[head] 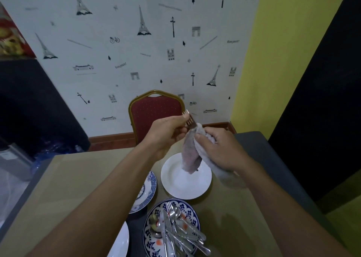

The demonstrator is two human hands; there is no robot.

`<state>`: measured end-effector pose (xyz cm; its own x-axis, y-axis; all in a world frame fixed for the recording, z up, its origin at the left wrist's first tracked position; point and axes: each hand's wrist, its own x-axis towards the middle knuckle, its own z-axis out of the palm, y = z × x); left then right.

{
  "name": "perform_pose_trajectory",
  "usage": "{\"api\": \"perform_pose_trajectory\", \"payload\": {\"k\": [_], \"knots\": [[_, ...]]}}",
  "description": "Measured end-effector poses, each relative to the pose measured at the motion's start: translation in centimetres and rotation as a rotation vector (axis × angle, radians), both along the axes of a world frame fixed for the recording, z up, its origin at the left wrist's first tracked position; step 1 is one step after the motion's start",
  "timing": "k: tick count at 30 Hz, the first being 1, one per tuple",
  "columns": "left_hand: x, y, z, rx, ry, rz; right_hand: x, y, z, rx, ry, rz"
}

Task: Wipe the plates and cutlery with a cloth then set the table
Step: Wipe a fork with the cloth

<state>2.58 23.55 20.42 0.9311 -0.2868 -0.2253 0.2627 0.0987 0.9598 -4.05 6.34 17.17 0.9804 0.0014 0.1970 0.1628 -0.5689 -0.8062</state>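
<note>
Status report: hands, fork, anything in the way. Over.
Left hand pinches fork at the tines. Right hand grips cloth round its handle, above white plate. Cutlery pile lies on blue plate. Nothing in the way.

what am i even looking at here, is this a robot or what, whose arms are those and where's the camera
There is no robot. A person wears a wide-angle camera on the head, looking forward and down, so this single picture shows their own two arms reaching out from the bottom edge.

The left hand pinches a fork near its prongs. The right hand grips a pale cloth wrapped round the fork's handle, as if wiping it.

Under the hands is a table. On it lie a white plate just below the cloth, a blue patterned plate holding a pile of cutlery, a second patterned plate partly hidden by the left arm, and another white plate at the bottom edge. A red chair stands across the table.
</note>
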Motion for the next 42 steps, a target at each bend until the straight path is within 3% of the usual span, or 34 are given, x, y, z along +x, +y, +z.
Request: {"api": "perform_pose_trajectory", "payload": {"k": [7, 16, 21, 24, 29, 34, 38, 42], "knots": [[-0.1, -0.2, -0.1, 0.042, -0.125, -0.016, 0.4, 1.0, -0.5, 0.355, 0.063, -0.021], [1.0, -0.1, 0.0, 0.005, -0.196, 0.342, -0.1, -0.4, -0.3, 0.309, 0.262, 0.156], [1.3, -0.4, -0.1, -0.017, -0.148, 0.478, -0.6, -0.8, -0.2, 0.180, 0.336, 0.114], [0.6, -1.1, -0.8, 0.066, -0.133, 0.372, -0.4, 0.2, -0.1, 0.044, 0.220, 0.053], [0.2, -1.6, -0.9, 0.077, -0.170, 0.195, 0.7, 0.7, 0.6, 0.035, 0.130, 0.031], [0.7, -1.0, -0.8, 0.078, -0.112, -0.094, 0.7, 0.3, 0.9, 0.192, 0.157, 0.052], [1.0, -0.5, -1.1, 0.120, -0.068, -0.106, 0.6, 0.6, 1.1, 0.292, 0.212, 0.138], [0.9, -0.5, -1.1, 0.129, -0.162, -0.070, 0.1, 0.5, 1.3, 0.426, 0.245, 0.147]]}}
